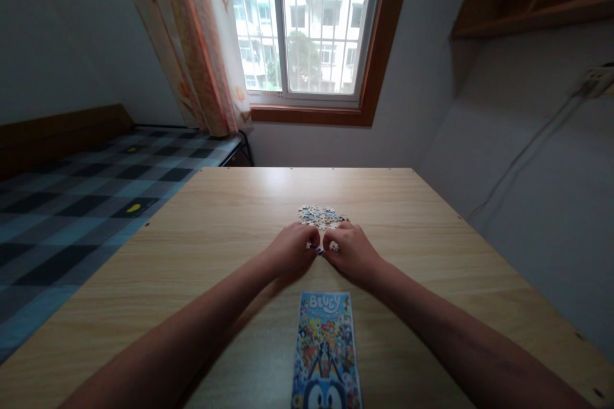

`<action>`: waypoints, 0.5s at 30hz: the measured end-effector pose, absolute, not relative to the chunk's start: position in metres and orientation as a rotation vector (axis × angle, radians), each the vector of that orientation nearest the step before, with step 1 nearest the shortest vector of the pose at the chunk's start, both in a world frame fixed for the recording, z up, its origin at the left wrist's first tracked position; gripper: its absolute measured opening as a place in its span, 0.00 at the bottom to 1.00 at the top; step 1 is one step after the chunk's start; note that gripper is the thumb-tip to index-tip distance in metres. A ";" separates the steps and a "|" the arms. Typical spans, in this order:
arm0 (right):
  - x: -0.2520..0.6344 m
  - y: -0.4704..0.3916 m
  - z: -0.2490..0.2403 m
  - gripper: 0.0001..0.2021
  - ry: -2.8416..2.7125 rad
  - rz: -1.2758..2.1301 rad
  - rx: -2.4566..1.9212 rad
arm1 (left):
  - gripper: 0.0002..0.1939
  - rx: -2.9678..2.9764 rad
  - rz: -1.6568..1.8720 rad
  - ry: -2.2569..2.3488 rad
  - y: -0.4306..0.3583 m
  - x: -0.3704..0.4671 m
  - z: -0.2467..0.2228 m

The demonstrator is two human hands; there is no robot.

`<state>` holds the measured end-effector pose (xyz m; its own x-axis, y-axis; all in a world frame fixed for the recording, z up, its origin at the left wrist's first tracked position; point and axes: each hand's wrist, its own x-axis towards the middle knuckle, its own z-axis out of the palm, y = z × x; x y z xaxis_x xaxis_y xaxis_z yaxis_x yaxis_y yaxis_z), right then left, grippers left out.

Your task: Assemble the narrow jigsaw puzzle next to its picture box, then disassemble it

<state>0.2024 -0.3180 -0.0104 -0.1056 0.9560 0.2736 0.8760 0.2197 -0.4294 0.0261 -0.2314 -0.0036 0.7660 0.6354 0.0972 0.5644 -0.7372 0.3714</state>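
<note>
A loose heap of small jigsaw puzzle pieces (320, 215), blue, white and tan, lies on the wooden table just beyond my hands. My left hand (296, 246) is closed, its fingertips pinching at a small dark puzzle piece. Facing it closely, my right hand (350, 249) is closed too, with its thumb and fingers curled in and pressed on a piece. Some dark blue bits show in the narrow gap between the fingertips, low on the table. Nearer to me lies a blue printed Bluey picture sheet (327, 345) with many cartoon characters.
The pale wooden table (230, 217) stretches away toward a barred window (316, 25) with a patterned curtain (192, 32). To the left is a bed with a checked cover (86, 192). A cable (522, 147) runs down the right wall below a wooden shelf (537, 22).
</note>
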 end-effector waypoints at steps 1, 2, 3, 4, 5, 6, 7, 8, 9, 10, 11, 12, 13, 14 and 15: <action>0.203 -0.317 -0.011 0.02 -2.010 0.219 -1.690 | 0.03 2.622 0.298 0.940 -0.232 0.026 -0.003; 0.203 -0.317 -0.011 0.01 -2.009 0.220 -1.692 | 0.03 2.612 0.291 0.952 -0.233 0.026 -0.002; 0.204 -0.316 -0.012 0.01 -2.009 0.220 -1.693 | 0.03 2.605 0.291 0.959 -0.233 0.027 -0.001; 0.205 -0.315 -0.013 0.02 -2.012 0.217 -1.692 | 0.04 2.594 0.297 0.963 -0.233 0.027 0.000; 0.206 -0.314 -0.013 0.02 -2.013 0.213 -1.691 | 0.04 2.577 0.305 0.968 -0.234 0.026 0.002; 0.207 -0.314 -0.014 0.03 -2.014 0.208 -1.691 | 0.04 2.556 0.315 0.974 -0.233 0.026 0.003; 0.208 -0.313 -0.015 0.03 -2.012 0.201 -1.691 | 0.04 2.536 0.325 0.982 -0.233 0.026 0.004; 0.209 -0.312 -0.016 0.03 -2.010 0.195 -1.687 | 0.04 2.525 0.336 0.991 -0.232 0.026 0.004; 0.210 -0.311 -0.017 0.04 -2.005 0.193 -1.678 | 0.04 2.524 0.345 0.996 -0.231 0.025 0.004; 0.211 -0.310 -0.018 0.07 -2.001 0.193 -1.668 | 0.04 2.534 0.349 1.000 -0.231 0.025 0.004; 0.212 -0.310 -0.019 0.10 -1.999 0.193 -1.657 | 0.05 2.552 0.352 1.004 -0.230 0.024 0.003; 0.213 -0.310 -0.019 0.12 -2.006 0.193 -1.646 | 0.05 2.575 0.355 1.003 -0.230 0.024 0.003; 0.214 -0.310 -0.019 0.14 -2.024 0.192 -1.634 | 0.06 2.605 0.358 0.992 -0.230 0.023 0.002; 0.214 -0.310 -0.019 0.14 -2.049 0.186 -1.627 | 0.07 2.640 0.357 0.969 -0.230 0.023 0.000; 0.215 -0.311 -0.018 0.13 -2.075 0.173 -1.624 | 0.07 2.678 0.352 0.944 -0.231 0.023 -0.001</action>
<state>0.2146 -0.3113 -0.0180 -0.1670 0.9387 0.3015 0.8757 0.2817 -0.3921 0.0229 -0.2310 -0.0009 0.7570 0.6394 0.1345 0.5715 -0.7477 0.3381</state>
